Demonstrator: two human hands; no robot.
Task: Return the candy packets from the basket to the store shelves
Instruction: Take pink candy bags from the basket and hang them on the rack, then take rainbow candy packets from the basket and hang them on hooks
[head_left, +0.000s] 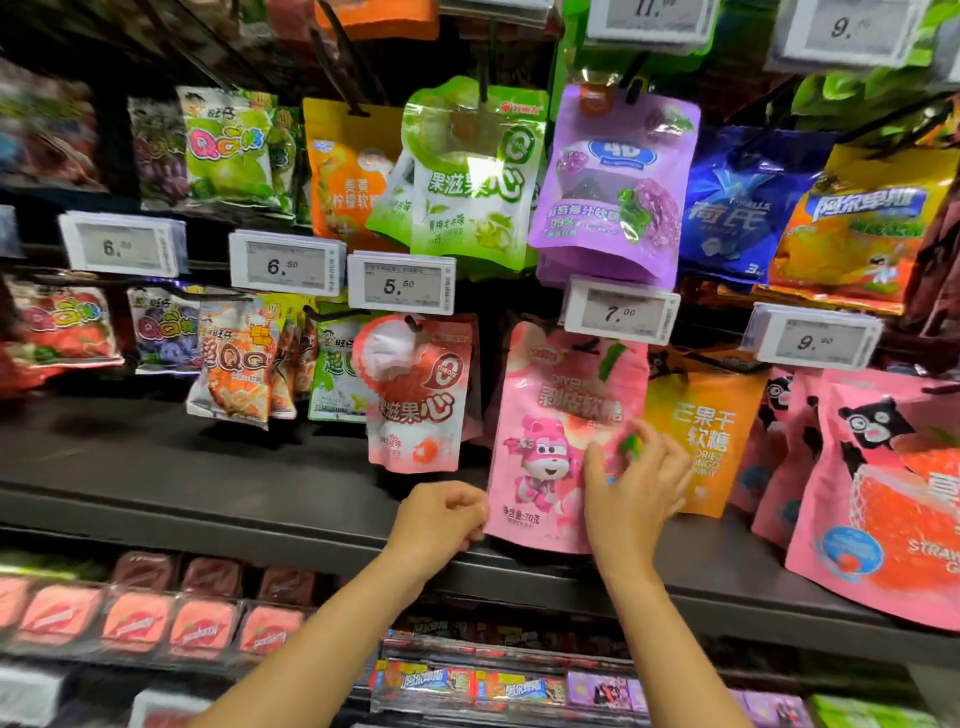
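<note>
A pink candy packet (550, 415) with a pink cartoon robot hangs in the lower row of pegs, below the 7.00 price tag (621, 316). My left hand (441, 517) pinches its lower left corner with curled fingers. My right hand (631, 488) grips the packet's right side, thumb on the front and fingers curled behind its edge. The packet's top sits near the peg hook; I cannot tell whether it is hooked on. The basket is out of view.
Neighbouring packets hang close: a lychee pouch (415, 395) to the left, an orange mango pouch (701, 436) to the right, a purple 4D pouch (613, 187) above. A dark shelf ledge (208, 499) runs below, with boxed sweets (140, 618) underneath.
</note>
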